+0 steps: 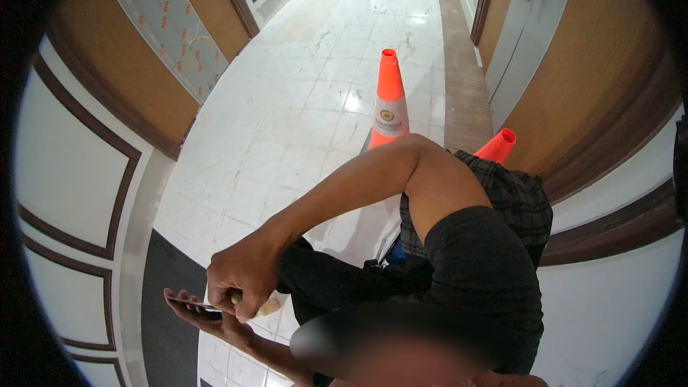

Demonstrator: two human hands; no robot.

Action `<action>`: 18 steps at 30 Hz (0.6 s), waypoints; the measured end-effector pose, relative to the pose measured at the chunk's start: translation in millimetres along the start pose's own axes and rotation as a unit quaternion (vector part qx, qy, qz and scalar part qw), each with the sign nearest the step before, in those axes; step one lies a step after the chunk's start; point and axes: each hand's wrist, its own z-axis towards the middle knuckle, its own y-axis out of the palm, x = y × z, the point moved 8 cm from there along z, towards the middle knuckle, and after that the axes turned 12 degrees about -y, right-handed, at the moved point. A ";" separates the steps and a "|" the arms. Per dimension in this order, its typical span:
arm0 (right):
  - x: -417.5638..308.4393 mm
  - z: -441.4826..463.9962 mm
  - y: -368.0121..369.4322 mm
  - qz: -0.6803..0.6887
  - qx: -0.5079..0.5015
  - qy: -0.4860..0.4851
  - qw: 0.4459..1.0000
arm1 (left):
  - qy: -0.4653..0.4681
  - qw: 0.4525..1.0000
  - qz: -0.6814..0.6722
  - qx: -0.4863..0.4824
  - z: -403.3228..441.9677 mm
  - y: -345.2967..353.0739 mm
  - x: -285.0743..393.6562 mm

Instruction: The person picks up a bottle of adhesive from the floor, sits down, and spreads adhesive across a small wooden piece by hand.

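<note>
My left hand [208,319], palm up at the lower left, holds a thin flat object like a phone [193,303], seen almost edge-on. Just above and to the right of it is my right hand [244,272], its fingers curled down close to the object's near end. Whatever those fingers hold, if anything, is hidden. My right arm reaches across from a black sleeve on the right. Dark trousers [322,279] show behind the hands.
An orange cone [390,89] with a white band stands on the pale tiled floor [287,100] ahead. A second orange cone [498,146] is partly hidden behind checked dark cloth [512,193]. Panelled walls and doors [530,21] line both sides; a dark floor strip [168,301] lies left.
</note>
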 end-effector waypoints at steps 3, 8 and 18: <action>-12.6 1.0 8.2 0.099 0.016 -0.028 0.995 | -0.021 0.998 -0.053 0.003 2.2 -6.7 -11.4; -28.9 4.4 -2.9 0.025 0.040 -0.126 0.991 | -0.282 0.916 -0.260 -0.116 -32.1 34.0 -55.1; 3.5 0.8 -20.9 0.104 0.172 0.031 0.979 | -0.477 0.789 -0.341 -0.182 -82.3 56.2 -114.9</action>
